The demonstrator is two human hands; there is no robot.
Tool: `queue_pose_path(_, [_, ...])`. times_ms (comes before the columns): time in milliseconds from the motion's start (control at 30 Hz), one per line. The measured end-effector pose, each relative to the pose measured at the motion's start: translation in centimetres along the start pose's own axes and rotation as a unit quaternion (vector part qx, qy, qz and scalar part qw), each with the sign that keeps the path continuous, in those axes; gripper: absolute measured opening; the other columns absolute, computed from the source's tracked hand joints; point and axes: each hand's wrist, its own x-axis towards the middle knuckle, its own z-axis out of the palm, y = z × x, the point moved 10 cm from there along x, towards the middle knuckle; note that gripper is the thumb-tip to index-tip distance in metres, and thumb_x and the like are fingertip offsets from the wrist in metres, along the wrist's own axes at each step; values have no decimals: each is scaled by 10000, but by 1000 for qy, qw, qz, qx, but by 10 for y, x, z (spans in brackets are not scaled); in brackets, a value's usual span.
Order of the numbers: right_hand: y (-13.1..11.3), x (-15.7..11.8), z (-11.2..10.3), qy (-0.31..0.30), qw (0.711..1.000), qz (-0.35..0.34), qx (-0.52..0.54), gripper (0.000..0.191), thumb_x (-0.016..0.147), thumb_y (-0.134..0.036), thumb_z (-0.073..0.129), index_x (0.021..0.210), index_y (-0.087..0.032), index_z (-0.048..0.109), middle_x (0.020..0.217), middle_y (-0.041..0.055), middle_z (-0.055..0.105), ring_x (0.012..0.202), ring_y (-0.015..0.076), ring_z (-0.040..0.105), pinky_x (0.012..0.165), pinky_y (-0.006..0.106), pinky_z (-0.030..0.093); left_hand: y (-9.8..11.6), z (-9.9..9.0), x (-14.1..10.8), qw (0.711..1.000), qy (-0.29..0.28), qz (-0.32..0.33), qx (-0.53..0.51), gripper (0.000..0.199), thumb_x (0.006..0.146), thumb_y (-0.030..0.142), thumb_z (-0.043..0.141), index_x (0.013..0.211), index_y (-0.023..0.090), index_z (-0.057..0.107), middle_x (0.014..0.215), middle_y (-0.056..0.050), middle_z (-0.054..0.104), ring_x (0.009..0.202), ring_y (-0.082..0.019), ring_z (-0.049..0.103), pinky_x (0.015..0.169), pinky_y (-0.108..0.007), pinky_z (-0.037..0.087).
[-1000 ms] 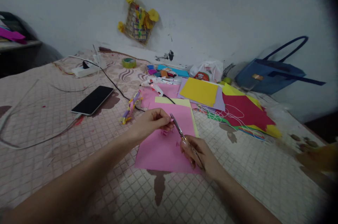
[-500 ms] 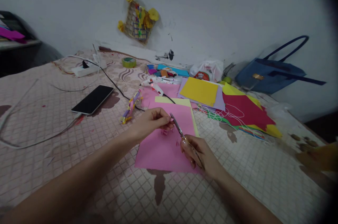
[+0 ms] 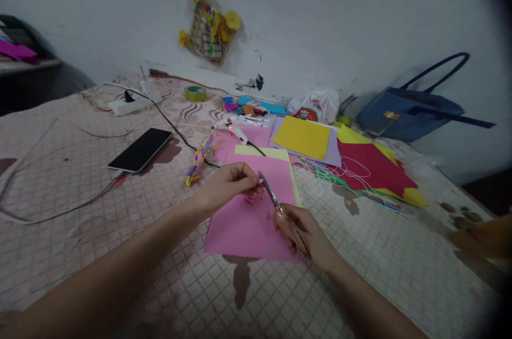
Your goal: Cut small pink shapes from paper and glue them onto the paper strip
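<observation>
Scissors (image 3: 270,190) are held in my right hand (image 3: 296,229), their blades pointing up and left. The blades look closed or nearly so, with the tips beside my left fingertips. My left hand (image 3: 239,182) pinches a small piece of pink paper (image 3: 261,181) by the blade tips. Beneath both hands lies a pink sheet (image 3: 244,232), with small pink cut pieces (image 3: 252,199) on it just below my left fingers. A pale yellow sheet (image 3: 276,153) shows from under the pink one.
Behind the pink sheet lie a glue gun (image 3: 236,131), yellow paper (image 3: 301,137) and white string (image 3: 344,167). A braided band (image 3: 198,162) and a phone (image 3: 141,150) are at left. Red paper (image 3: 370,168) and a blue bag (image 3: 408,112) are at right.
</observation>
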Motion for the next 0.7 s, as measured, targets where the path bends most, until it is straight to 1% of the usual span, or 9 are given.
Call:
queue_pose_path(200, [0,-1,0,0,1000,12,2,429,784,-572,450,626,-173,448,445,-72,353,364,61,324,344,186,272,0,-1,1,1000,-4,5,2,139,779,238,584,746,125,509,709,-47,644,655,-135,614,648,-298,478])
queue_pose_path(533, [5,1,-1,-1,1000,13,0,402,790,-553,458,687,-166,489,456,-74,360,348,58,320,324,175,283,0,-1,0,1000,3,-1,0,144,765,235,596,738,124,510,700,-46,642,665,-137,615,672,-314,484])
queue_pose_path(700, [6,0,0,-2,1000,15,1,391,793,-542,464,688,-167,493,435,-74,355,342,63,328,328,179,288,1,0,0,1000,3,-2,-1,148,761,239,599,733,125,509,700,-45,641,660,-137,612,665,-315,485])
